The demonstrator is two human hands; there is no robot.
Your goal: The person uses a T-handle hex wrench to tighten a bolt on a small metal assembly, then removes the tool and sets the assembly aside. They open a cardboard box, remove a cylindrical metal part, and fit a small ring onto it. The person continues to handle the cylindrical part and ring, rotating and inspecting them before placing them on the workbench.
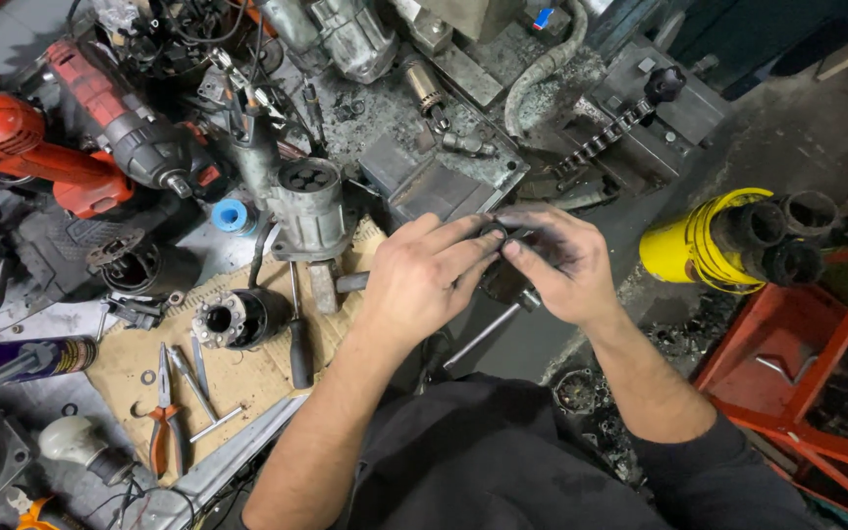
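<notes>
My left hand (424,275) and my right hand (556,260) meet over the bench edge, both closed around a small dark metal part (504,280) with a thin steel shaft (483,336) sticking out below toward me. Fingers cover most of the part. My right hand's fingers are smeared with black grease. Just left of my left hand stands a grey cylindrical motor housing (308,206) on a sheet of cardboard (247,373).
A dark round motor piece (238,319), a screwdriver (298,339) and orange-handled pliers (164,417) lie on the cardboard. Red power tools (71,147) crowd the far left, with a spray can (12,361) nearer. A yellow cylinder (714,240) rests on a red frame (836,344) at right.
</notes>
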